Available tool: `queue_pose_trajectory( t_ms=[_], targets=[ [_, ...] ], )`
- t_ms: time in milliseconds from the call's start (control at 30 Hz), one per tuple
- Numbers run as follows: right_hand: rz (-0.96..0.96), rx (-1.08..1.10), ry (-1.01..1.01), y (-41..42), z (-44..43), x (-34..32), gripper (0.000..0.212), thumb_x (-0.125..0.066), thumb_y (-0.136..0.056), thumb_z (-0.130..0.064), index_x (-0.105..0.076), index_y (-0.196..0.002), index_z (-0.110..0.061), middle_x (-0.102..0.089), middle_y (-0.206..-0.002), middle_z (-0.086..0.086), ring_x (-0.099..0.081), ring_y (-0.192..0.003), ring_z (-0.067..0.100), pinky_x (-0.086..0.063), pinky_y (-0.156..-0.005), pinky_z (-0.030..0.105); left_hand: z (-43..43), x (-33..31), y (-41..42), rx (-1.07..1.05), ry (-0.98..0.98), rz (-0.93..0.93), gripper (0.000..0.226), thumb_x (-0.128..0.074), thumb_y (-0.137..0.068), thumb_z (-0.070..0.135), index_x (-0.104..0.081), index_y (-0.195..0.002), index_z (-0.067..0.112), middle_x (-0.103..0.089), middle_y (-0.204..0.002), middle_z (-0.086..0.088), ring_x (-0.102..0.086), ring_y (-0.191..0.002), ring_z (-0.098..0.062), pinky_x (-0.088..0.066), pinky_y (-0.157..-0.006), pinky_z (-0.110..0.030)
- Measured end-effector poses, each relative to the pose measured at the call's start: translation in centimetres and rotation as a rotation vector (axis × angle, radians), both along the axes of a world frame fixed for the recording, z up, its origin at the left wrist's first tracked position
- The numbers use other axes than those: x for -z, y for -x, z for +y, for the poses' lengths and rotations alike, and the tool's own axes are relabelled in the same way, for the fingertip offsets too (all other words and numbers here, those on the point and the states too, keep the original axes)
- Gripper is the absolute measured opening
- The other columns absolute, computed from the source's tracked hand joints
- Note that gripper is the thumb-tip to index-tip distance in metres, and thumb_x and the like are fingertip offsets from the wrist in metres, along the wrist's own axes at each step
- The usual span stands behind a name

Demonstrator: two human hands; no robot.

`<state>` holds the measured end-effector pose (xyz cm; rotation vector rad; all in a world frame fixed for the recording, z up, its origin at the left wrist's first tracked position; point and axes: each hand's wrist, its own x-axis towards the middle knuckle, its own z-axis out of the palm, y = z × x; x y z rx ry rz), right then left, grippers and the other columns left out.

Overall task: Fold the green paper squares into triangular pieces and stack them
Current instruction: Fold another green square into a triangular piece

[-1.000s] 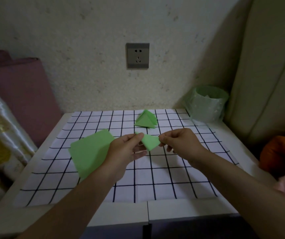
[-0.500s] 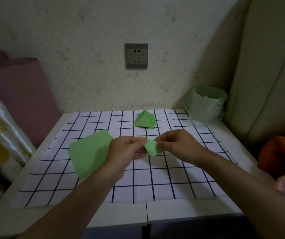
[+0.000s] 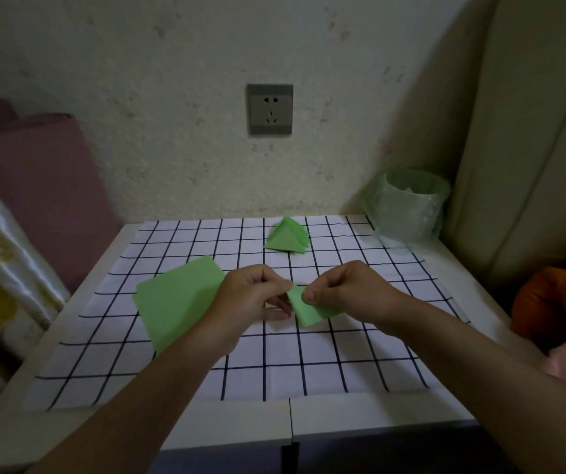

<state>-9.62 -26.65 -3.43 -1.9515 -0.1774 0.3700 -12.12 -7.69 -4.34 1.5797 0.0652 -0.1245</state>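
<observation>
front cloth [image 3: 309,364] — open | left: paper squares [image 3: 175,299] | back: triangle stack [image 3: 286,238], bin [image 3: 408,203]

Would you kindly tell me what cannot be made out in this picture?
Head view:
Count of folded triangles in the stack: too small, layers merge.
Right edge of the flat green squares: behind the left hand.
Folds of the held piece: partly covered by the right hand.
Contents of the bin: hidden by its liner.

Dim, greenish-grey light throughout; the wall [image 3: 172,97] at upper centre is brightest. Lower corners fall into deep shadow. Wide-angle bending curves the frame edges, and detail is soft and grainy.
</observation>
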Motion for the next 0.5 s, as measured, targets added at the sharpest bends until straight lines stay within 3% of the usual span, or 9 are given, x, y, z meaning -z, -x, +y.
queue_pose_trajectory(
  t_ms=[133,333,433,500],
  targets=[
    [-0.001,-0.012,-0.008,0.0,0.2,0.1,0.004,-0.078,-0.083,-0.013,-0.08,-0.082,-0.009,-0.076,-0.078,-0.006,-0.066,-0.069,-0.003,-0.047,-0.059,0.009,-0.2,0.3,-0.1,-0.022,-0.004,-0.016,0.019,-0.064,-0.089,0.001,-0.059,-0.071,0.003,-0.064,-0.065,-0.016,-0.065,-0.064,-0.024,-0.061,-0.072,-0.049],
    [-0.004,-0.019,0.025,-0.3,-0.2,0.3,0.004,-0.079,-0.082,-0.015,-0.08,-0.081,-0.011,-0.076,-0.08,-0.006,-0.066,-0.072,-0.002,-0.047,-0.061,0.011,0.0,0.5,-0.1,0.04,-0.129,-0.111,0.017,-0.061,-0.094,0.005,-0.059,-0.078,0.0,-0.063,-0.075,-0.026,-0.065,-0.065,-0.028,-0.061,-0.067,-0.045],
    [-0.042,-0.043,0.034,-0.1,-0.1,0.4,0.005,-0.078,-0.083,-0.013,-0.08,-0.08,-0.009,-0.076,-0.078,-0.008,-0.066,-0.071,-0.003,-0.047,-0.062,0.011,0.4,1.0,-0.4,0.042,-0.224,-0.185,0.02,-0.063,-0.092,0.004,-0.06,-0.072,0.004,-0.066,-0.068,-0.015,-0.066,-0.065,-0.026,-0.06,-0.069,-0.044],
    [-0.161,-0.059,0.143,-0.1,-0.2,0.6,0.007,-0.077,-0.084,-0.017,-0.08,-0.078,-0.016,-0.075,-0.075,-0.009,-0.066,-0.071,-0.002,-0.049,-0.065,0.016,1.0,1.3,-0.5,0.073,-0.456,-0.344,0.018,-0.068,-0.089,0.012,-0.064,-0.072,0.015,-0.069,-0.07,0.0,-0.068,-0.069,-0.015,-0.059,-0.07,-0.032]
  ],
)
